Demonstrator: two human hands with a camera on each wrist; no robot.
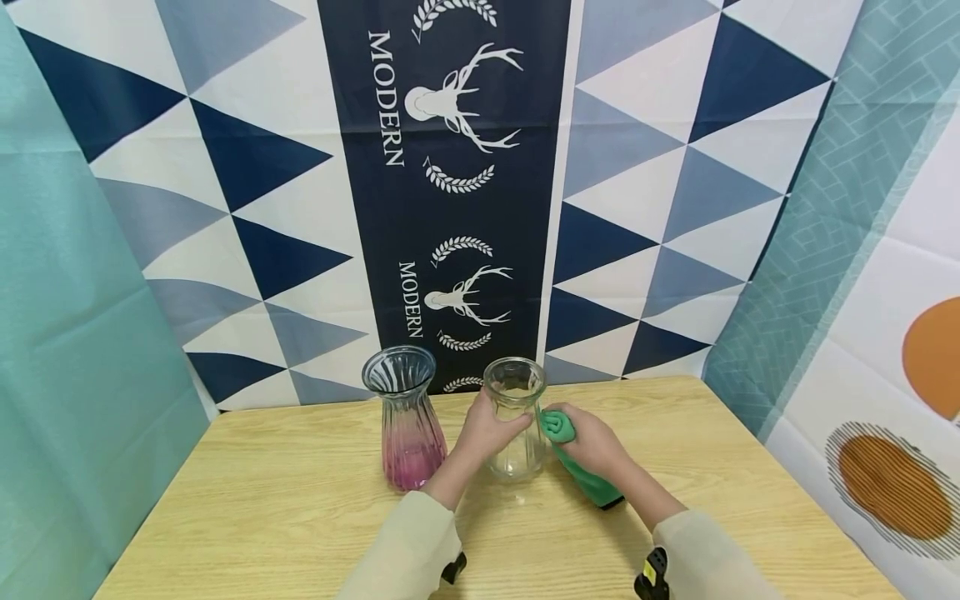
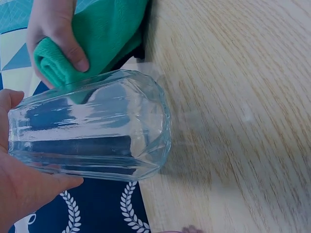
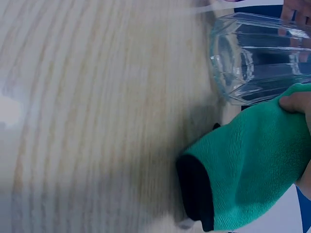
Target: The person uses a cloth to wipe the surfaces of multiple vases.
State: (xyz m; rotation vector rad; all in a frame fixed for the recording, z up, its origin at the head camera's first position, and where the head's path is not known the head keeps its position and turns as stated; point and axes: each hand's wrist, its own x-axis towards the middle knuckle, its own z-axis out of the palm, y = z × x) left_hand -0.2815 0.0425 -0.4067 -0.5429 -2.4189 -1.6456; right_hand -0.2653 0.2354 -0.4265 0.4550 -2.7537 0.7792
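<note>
A clear glass vase with ribbed sides is upright near the back of the table. My left hand grips it round the upper part, thumb on the near side. Whether its base touches the wood or hovers just above, I cannot tell. Bunched in my right hand is a green cloth with a dark edge, its loose end hanging down. In the left wrist view the cloth lies against or right beside the vase's side. Part of the right palm is hidden by the cloth.
To the left of the clear vase stands a second glass vase, blue at the flared rim and pink at the base. The light wooden table ends at a patterned cloth backdrop. Teal curtain hangs at the left side.
</note>
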